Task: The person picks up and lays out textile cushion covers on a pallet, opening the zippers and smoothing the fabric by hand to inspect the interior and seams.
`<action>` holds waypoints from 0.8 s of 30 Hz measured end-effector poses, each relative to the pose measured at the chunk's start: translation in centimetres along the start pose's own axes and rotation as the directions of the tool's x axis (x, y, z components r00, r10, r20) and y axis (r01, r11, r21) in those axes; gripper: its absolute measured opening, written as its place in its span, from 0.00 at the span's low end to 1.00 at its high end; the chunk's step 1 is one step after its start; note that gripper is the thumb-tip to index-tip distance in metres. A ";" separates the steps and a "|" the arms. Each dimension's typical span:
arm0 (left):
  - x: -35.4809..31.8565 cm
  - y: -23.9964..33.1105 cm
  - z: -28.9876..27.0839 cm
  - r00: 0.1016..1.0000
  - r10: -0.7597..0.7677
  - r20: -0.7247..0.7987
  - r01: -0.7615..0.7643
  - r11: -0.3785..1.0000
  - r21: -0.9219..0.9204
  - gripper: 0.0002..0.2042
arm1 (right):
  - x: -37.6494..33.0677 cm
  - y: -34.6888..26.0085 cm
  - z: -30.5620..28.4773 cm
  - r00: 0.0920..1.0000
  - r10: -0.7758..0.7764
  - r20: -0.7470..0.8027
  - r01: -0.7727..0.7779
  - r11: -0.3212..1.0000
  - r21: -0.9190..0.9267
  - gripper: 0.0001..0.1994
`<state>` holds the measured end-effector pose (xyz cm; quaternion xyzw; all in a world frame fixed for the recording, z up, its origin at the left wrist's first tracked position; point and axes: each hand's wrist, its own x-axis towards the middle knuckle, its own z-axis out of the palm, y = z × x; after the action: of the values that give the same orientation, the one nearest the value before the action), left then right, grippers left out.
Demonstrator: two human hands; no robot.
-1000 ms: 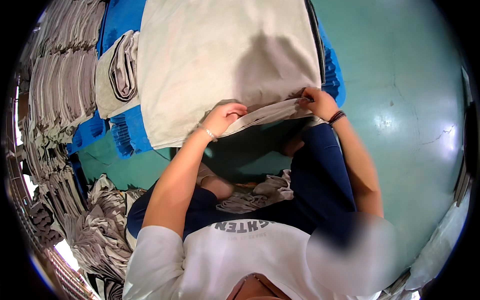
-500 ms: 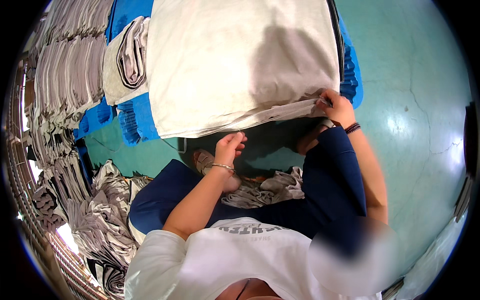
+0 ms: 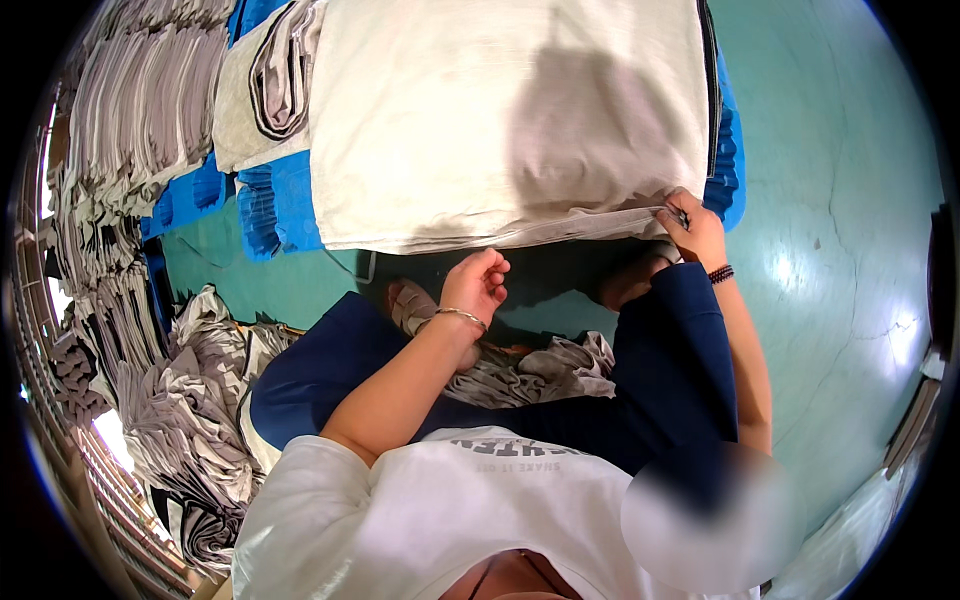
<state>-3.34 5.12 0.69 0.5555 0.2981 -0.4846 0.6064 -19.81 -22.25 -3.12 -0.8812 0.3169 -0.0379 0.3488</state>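
Note:
A large cream fabric piece (image 3: 500, 120) lies flat in front of me, with a dark strip along its right side. At its near right corner my right hand (image 3: 697, 234) pinches the layered fabric edge between thumb and fingers. My left hand (image 3: 478, 284) is just below the near edge, left of the middle, apart from the cloth. Its fingers are curled together, and whatever they may hold is too small to make out.
The fabric rests on blue plastic pallets (image 3: 292, 205). A folded cloth roll (image 3: 284, 75) lies to its left, beside tall stacks of folded fabric (image 3: 135, 110). Crumpled cloth (image 3: 545, 372) lies by my feet, and more is heaped (image 3: 195, 400) at left on the green floor (image 3: 800, 330).
My left hand has shifted slightly right and away from the fabric's near edge. My right hand keeps its pinch at the corner. The view has shifted a little, too.

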 end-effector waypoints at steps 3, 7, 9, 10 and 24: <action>-0.1 -0.2 -1.1 0.995 0.100 0.003 -0.100 0.993 0.058 0.04 | 0.0 -0.4 0.0 1.000 -0.009 -0.002 0.009 1.000 0.015 0.11; -0.2 -0.8 -1.3 0.975 0.221 -0.017 -0.218 0.969 0.113 0.04 | -0.1 -0.2 0.0 1.000 -0.011 0.011 0.011 1.000 0.016 0.11; -0.4 -1.2 -1.0 0.952 0.304 -0.048 -0.294 0.944 0.147 0.04 | -0.2 -0.4 -0.2 1.000 -0.024 0.004 0.024 0.999 -0.022 0.11; -0.3 -1.4 -1.4 0.924 0.383 -0.015 -0.373 0.907 0.193 0.05 | -0.2 -0.9 -0.3 0.999 -0.035 -0.001 0.035 0.998 -0.055 0.10; 0.1 0.2 -1.8 0.844 0.536 0.028 -0.527 0.816 0.239 0.03 | 1.2 -16.0 1.0 0.535 -0.432 0.726 0.292 0.901 0.321 0.17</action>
<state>-2.79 6.84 0.27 0.6946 0.0836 -0.3167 0.6405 -10.11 -13.47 6.20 -0.8229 -0.0614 0.2529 0.5051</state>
